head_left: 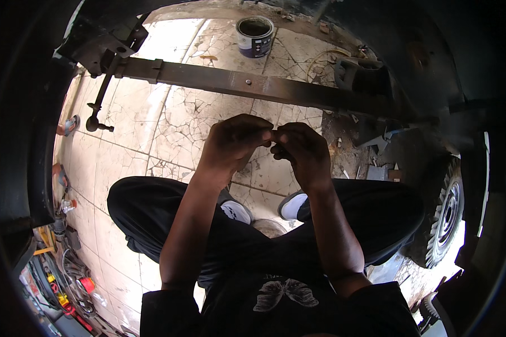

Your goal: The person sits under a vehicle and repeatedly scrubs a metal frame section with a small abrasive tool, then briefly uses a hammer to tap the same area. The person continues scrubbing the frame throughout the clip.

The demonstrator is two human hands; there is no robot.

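My left hand (230, 147) and my right hand (308, 150) are raised in front of me, above my knees. Their fingertips meet in the middle. The fingers of both are curled into a pinch, and whatever lies between them is too small and dark to make out. Just beyond the hands, a long flat dark metal bar (225, 80), like a leaf spring, crosses the view. A clamp band (156, 72) wraps it near its left end. From that end hangs a rod with a ball joint (95, 115).
Behind the bar, an open paint bucket (254, 49) stands on the cracked tile floor (177, 123). A tyred wheel (447, 213) is at the right. Tools and cables (67, 292) lie at the lower left. Dark vehicle bodywork (421, 50) surrounds me. Loose scraps (378, 172) lie at right.
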